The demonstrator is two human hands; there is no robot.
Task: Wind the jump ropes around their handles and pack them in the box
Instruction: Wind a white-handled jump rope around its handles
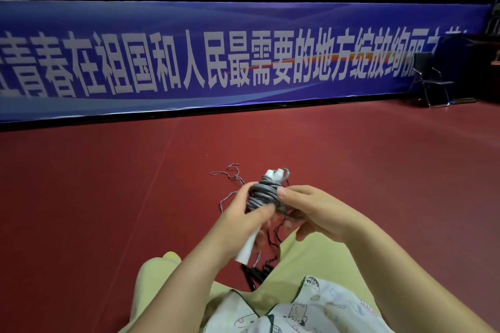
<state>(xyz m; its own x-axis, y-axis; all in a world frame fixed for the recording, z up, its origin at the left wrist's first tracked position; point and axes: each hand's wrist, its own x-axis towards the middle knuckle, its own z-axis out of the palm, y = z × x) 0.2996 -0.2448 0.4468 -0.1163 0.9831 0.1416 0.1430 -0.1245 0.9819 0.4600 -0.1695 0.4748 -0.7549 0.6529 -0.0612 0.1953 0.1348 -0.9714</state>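
- A seated person holds a jump rope bundle up in front of them, above a red floor.
- The left hand curls round the white handles, thumb pressed across the lower coils.
- The right hand pinches the grey rope from the right, thumb tip on the coils, fingers curled behind them.
- The coils sit between the two hands, wound round the upper half of the handles.
- The handles lie side by side, long axis running from lower left near the person up and away; their white tips stick out above the coils, and their bare lower ends poke out below the left hand.
- A loose rope tail trails from the bundle onto the floor beyond the hands, lying in thin loops.
- A second, black rope lies on the floor between the person's knees, just below the hands; its strands rise toward the bundle, and I cannot tell where they end.
- No box shows in this view.
- A blue banner with white characters runs along the far wall.
- A folding chair stands at the far right, by the banner's end.
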